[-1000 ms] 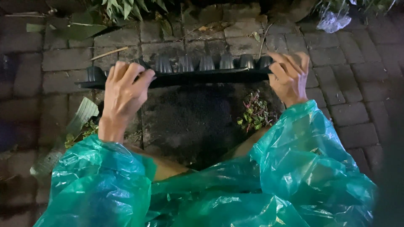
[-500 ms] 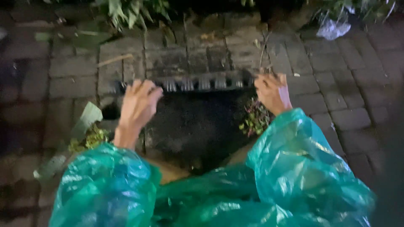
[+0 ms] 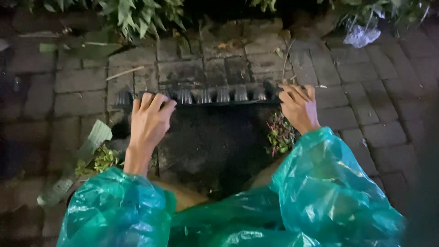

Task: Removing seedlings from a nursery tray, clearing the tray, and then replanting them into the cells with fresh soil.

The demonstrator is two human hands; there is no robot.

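Note:
A black plastic seedling tray (image 3: 215, 97) with a row of small cone-shaped cells is held upside down over a dark patch of soil (image 3: 208, 142) on the brick paving. My left hand (image 3: 150, 120) grips its left end, fingers curled over the rim. At the right end my right hand (image 3: 298, 107) clasps the rim the same way. Both arms come out of a green translucent plastic raincoat (image 3: 315, 192). The tray's underside hides whatever lies directly beneath it.
Grey paving bricks (image 3: 366, 105) surround the soil. Small weeds (image 3: 279, 135) grow right of the patch, and a torn leaf (image 3: 93, 135) with more weeds lies to the left. Leafy plants (image 3: 137, 13) line the far edge. A crumpled clear plastic bag (image 3: 361, 34) sits far right.
Both hands have drawn the tray closer together with the view shifting; the tray now sits lower and looks smaller in view, with hands still on its two ends.

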